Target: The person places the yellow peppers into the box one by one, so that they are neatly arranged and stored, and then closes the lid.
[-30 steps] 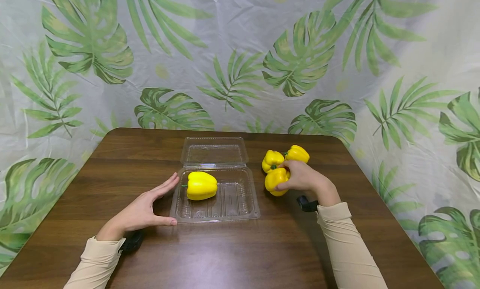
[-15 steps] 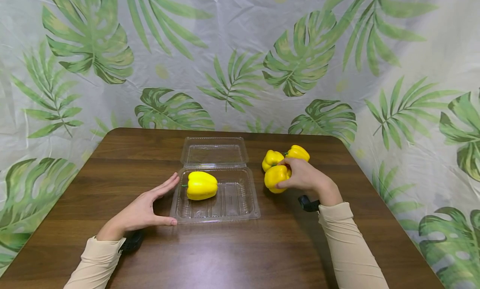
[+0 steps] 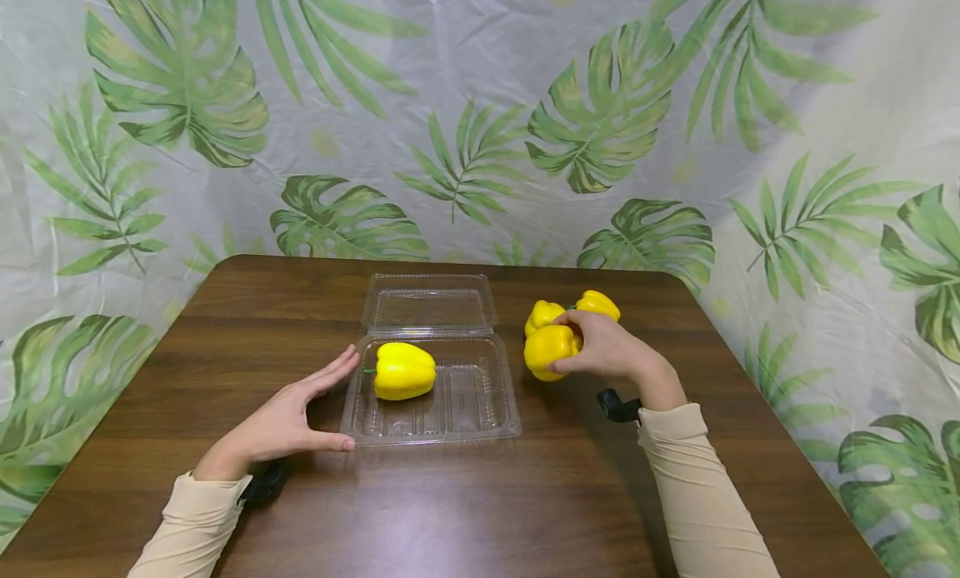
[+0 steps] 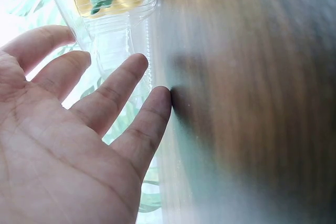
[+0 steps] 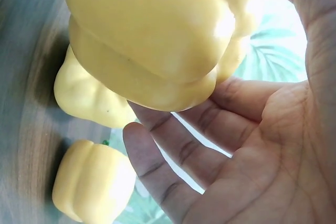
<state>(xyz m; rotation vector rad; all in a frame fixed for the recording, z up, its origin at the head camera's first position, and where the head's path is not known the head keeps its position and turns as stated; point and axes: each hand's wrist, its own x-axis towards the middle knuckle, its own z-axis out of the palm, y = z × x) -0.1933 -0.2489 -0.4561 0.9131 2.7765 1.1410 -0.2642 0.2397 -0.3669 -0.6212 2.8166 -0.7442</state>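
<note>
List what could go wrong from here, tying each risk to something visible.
The glossy held pepper could slip, as the right hand grips it from one side.
It might knock the pepper just behind it, which sits very close.
The clear container could shift if bumped: the left hand, fingers spread at its edge, does not grip it.
</note>
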